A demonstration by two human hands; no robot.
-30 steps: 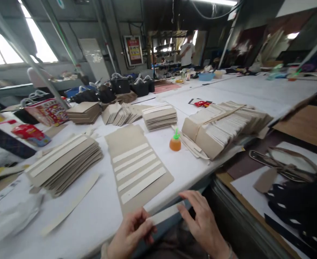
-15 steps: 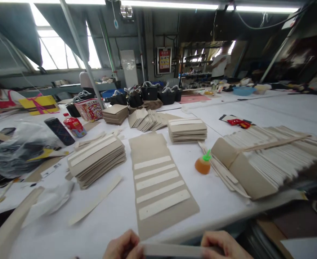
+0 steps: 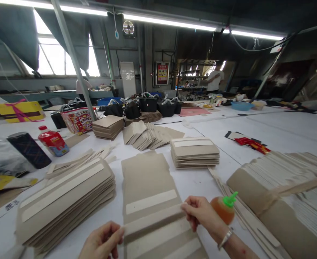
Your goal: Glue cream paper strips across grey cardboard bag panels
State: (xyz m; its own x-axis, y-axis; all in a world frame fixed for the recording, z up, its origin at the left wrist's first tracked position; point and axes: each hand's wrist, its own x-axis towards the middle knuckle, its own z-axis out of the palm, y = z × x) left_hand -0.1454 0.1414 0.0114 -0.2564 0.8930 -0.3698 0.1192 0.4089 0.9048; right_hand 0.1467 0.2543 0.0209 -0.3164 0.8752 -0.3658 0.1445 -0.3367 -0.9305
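My left hand (image 3: 103,241) and my right hand (image 3: 201,214) pinch opposite ends of a pale cardboard strip (image 3: 153,218). The strip is stretched level above a row of overlapping grey-brown cardboard panels (image 3: 144,169). A white strip (image 3: 151,201) lies across the panels just beyond my hands, and more pale strips show nearer to me. Beside my right wrist, which wears a bracelet, stands a round bottle (image 3: 223,210) of amber liquid with a green nozzle, partly behind my forearm. Left of the row is a stack of panels (image 3: 69,201) with pale strips on top.
A smaller panel stack (image 3: 195,153) stands behind the row at right. Bundled cardboard (image 3: 288,194) fills the right side. Loose panels (image 3: 147,135), black bags (image 3: 149,104), a red bottle (image 3: 53,142) and a dark cylinder (image 3: 28,149) stand farther back. Other people are in the background.
Both hands have moved forward from the table's near edge to above the panel row, carrying the strip. The view has shifted closer to the panels.
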